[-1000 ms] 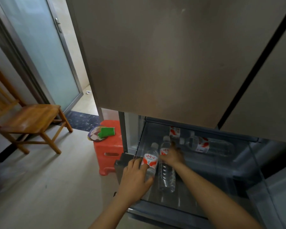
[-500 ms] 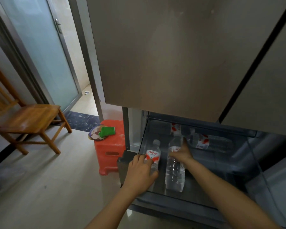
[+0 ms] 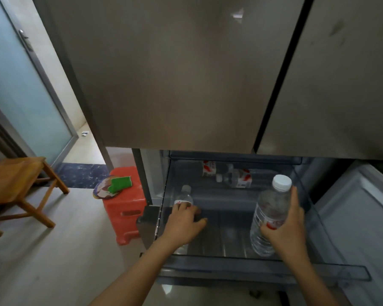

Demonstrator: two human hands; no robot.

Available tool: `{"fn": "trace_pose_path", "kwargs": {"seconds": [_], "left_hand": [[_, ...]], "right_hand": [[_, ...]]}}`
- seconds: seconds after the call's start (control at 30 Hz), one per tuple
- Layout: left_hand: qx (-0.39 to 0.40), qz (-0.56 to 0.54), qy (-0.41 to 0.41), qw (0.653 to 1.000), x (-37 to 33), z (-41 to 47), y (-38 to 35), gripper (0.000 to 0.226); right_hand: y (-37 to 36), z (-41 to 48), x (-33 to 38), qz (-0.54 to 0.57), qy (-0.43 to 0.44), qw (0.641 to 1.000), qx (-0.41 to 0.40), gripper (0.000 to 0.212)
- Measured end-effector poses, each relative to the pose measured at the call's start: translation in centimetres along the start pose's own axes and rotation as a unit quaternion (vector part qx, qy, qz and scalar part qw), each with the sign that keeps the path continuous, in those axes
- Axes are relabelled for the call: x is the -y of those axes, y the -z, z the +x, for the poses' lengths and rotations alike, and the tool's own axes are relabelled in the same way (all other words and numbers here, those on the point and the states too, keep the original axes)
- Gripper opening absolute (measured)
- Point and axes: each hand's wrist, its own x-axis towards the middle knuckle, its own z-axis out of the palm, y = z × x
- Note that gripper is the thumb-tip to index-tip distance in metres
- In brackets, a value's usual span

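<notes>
We note the drawer [image 3: 230, 265] pulled out below the two fridge doors [image 3: 175, 74]. Inside, against the left wall, is the left bottle [image 3: 184, 196], with our left hand [image 3: 184, 226] gripping it from the front. Near the right wall our right hand [image 3: 284, 233] holds the right bottle [image 3: 272, 208], cap up. Two back bottles [image 3: 237, 178] lie on their sides close together at the drawer's rear. The stool [image 3: 128, 208] stands just left of the drawer with a sponge [image 3: 121, 184] on top. The chair [image 3: 11, 180] is farther left, with the sliding door [image 3: 16, 85] behind it.

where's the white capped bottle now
Head view: the clear plastic white-capped bottle is gripped by the right hand at the right end of the open fridge drawer.
</notes>
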Motion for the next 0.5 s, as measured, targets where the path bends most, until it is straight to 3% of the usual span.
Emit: {"fn": "trace_pose_path", "kwargs": {"seconds": [0.3,0.5], "left_hand": [[0.031,0.065,0.16,0.984,0.0,8.2,-2.0,0.083],[0.041,-0.007,0.247,0.968,2.1,9.3,-3.9,0.105]], "right_hand": [[0.0,-0.2,-0.7,0.042,-0.05,0.997,-0.046,0.11],[0.0,-0.2,-0.9,0.031,-0.035,0.999,-0.026,0.106]]}}
